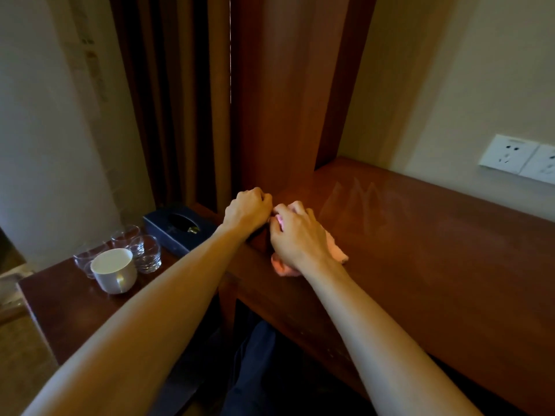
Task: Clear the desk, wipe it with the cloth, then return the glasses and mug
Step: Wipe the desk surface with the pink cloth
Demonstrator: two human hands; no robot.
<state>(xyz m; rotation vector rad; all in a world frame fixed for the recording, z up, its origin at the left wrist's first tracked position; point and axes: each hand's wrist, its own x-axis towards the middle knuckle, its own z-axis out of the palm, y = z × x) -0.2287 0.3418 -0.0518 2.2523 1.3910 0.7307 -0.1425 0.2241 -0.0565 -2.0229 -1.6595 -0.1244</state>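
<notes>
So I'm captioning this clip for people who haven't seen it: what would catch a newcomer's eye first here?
First the two bare forearms reaching in, with the right hand pressing a pink cloth onto the wooden desk and the left hand fisted beside it at the desk's left end. Next, the white mug and clear glasses clustered on the lower side table at left, near a dark blue tissue box.

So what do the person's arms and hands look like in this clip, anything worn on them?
Both forearms are bare to the frame's lower edge: no sleeves show. The left hand and right hand are ungloved, with no watch, bracelet or ring visible from this angle. Nails cannot be made out in the dim, warm light. Dark blue clothing shows below, between the arms.
</notes>
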